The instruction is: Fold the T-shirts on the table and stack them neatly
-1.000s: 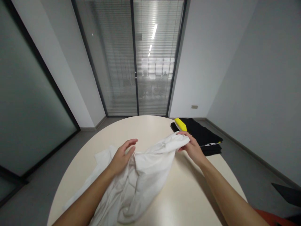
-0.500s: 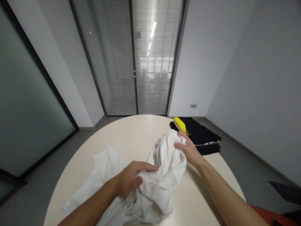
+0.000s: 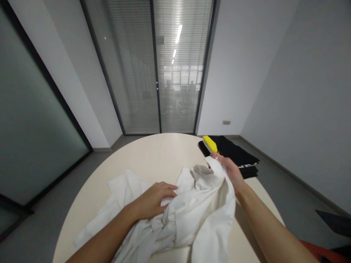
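Note:
A crumpled white shirt (image 3: 192, 215) lies across the front of the round table, one sleeve-like part (image 3: 120, 197) spread to the left. My right hand (image 3: 229, 168) pinches the shirt near what looks like its collar and lifts that part above the tabletop, so cloth hangs down from it. Against the shirt's middle rests my left hand (image 3: 156, 199), fingers stretched out and thumb apart, touching the folds. The bunched cloth hides part of the left fingertips.
Folded black clothes (image 3: 233, 149) with a yellow patch are stacked at the table's right rear edge, just beyond my right hand. The pale round table (image 3: 164, 149) stands before a glass partition with blinds (image 3: 181, 109). A red and black object (image 3: 315, 250) shows at lower right.
My right hand has moved right and slightly nearer with the shirt, stretching out the bunched cloth and showing a collar-like edge. My left hand has shifted slightly and stays on the cloth.

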